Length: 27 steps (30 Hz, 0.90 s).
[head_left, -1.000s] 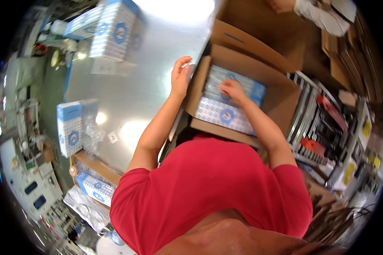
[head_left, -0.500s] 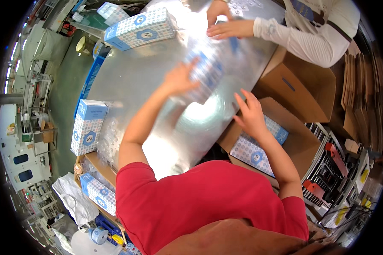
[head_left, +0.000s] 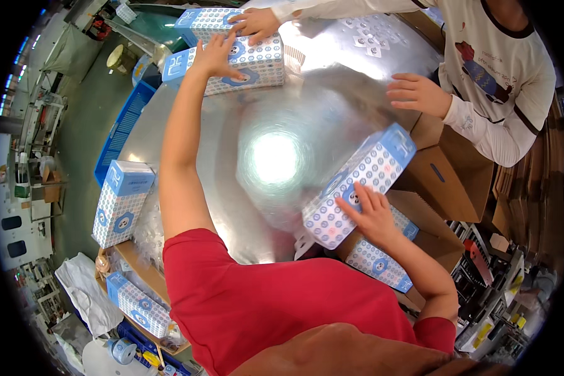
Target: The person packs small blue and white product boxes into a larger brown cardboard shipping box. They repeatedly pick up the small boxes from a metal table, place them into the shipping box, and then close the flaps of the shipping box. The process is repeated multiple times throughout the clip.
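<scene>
My left hand (head_left: pixel 216 59) reaches to the far left of the metal table, its spread thumb and fingers spanning a long blue-and-white patterned box (head_left: pixel 266 59). Behind that box lies a similar box (head_left: pixel 197 22), close alongside it. At the table's right edge my right hand (head_left: pixel 373 216) has its fingers and thumb on another patterned box (head_left: pixel 373 160), which lies slanted and partly over an open brown carton (head_left: pixel 442 235). More patterned packaging (head_left: pixel 379 260) sits inside that carton. The undersides of both held boxes are hidden.
Across the table, a co-worker's one hand (head_left: pixel 257 25) touches the far boxes; the other hand (head_left: pixel 420 95) is held out, fingers apart. A second open carton (head_left: pixel 454 169) stands at right. An upright patterned box (head_left: pixel 122 203), a blue crate (head_left: pixel 122 135) and clear plastic (head_left: pixel 147 216) are at left.
My left hand has moved up and left onto the far box. A patterned box now lies under my right hand. The blurred plastic-wrapped item mid-table is gone, and the co-worker's hands have moved apart.
</scene>
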Each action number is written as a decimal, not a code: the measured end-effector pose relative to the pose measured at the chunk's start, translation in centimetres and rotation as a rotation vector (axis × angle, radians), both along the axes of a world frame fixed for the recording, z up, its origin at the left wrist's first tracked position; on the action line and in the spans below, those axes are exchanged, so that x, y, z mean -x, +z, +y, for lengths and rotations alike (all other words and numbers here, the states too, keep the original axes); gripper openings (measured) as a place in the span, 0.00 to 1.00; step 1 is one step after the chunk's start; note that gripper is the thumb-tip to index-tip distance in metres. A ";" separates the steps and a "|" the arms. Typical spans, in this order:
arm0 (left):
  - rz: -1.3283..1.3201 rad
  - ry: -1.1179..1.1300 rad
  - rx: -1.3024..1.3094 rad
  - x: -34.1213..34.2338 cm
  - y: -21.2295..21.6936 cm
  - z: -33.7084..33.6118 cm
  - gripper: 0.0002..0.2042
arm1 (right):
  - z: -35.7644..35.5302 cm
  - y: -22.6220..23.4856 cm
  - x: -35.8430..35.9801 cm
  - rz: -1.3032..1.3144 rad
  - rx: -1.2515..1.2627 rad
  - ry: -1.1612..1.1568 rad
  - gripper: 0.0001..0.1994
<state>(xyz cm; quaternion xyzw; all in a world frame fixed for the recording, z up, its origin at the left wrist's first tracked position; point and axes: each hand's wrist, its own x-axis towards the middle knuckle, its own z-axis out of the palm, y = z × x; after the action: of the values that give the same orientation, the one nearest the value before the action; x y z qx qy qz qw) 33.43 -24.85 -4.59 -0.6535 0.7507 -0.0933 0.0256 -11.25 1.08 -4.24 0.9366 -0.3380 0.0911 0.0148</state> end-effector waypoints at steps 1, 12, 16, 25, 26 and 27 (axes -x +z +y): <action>0.023 0.001 -0.037 0.1 -0.7 -0.4 0.51 | 0.1 0.0 0.1 0.004 -0.097 0.092 0.27; 0.234 -0.875 -0.532 10.0 5.3 18.2 0.27 | -4.7 1.4 -1.3 0.254 -0.251 0.290 0.36; 0.504 -0.469 -0.204 13.5 4.8 21.7 0.29 | -2.5 1.5 -4.5 0.139 -0.241 0.382 0.33; 0.366 -0.370 -0.022 16.5 -2.0 24.9 0.45 | 6.6 12.0 12.2 -0.508 -0.276 0.072 0.42; 0.423 -0.509 0.034 18.9 0.2 25.2 0.44 | 8.9 11.3 17.4 -0.760 -0.293 -0.153 0.43; 0.481 -0.627 0.090 20.9 3.2 26.6 0.43 | 12.0 9.9 23.1 -0.936 -0.527 -0.387 0.43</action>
<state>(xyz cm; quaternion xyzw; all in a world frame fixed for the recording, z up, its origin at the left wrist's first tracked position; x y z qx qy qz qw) 12.51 1.77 -1.35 -0.3964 0.8935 0.0264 -0.2094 -34.37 13.06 5.62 0.6895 -0.4853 0.4045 -0.3541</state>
